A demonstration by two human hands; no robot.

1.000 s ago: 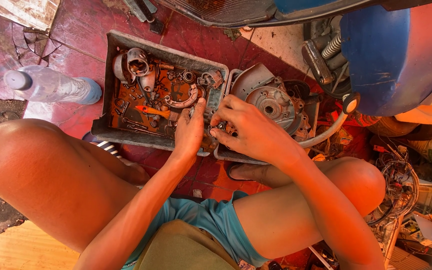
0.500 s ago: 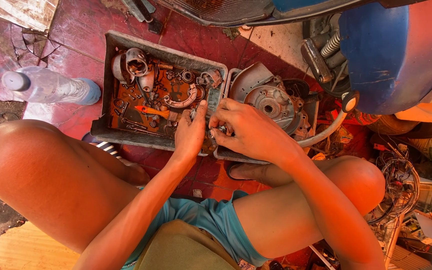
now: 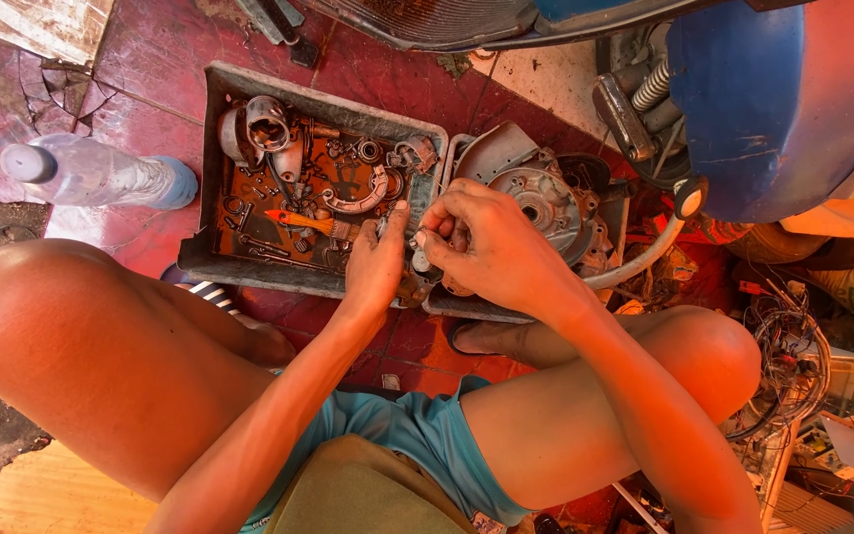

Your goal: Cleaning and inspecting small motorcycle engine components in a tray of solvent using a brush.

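My left hand point(image 3: 376, 265) and my right hand point(image 3: 486, 245) meet over the near edge of a grey metal tray point(image 3: 212, 259). Together their fingertips pinch a small metal part point(image 3: 417, 255) between them. The tray holds rusty engine parts, among them a curved brake shoe point(image 3: 358, 201), a round housing point(image 3: 267, 124) and an orange-handled tool point(image 3: 303, 222). Just right of my hands lies a grey engine casing point(image 3: 536, 198) in a second tray. My bare knees frame the view on both sides.
A clear plastic bottle point(image 3: 101, 173) lies on the red floor at the left. A blue scooter body point(image 3: 773, 99) with a spring fills the top right. Tangled wires point(image 3: 783, 356) and scrap sit at the right. A wooden board point(image 3: 42, 489) is under me.
Both hands stay at the tray's edge. My right fingers have curled in closer over the small part, and my left hand has shifted slightly toward it.
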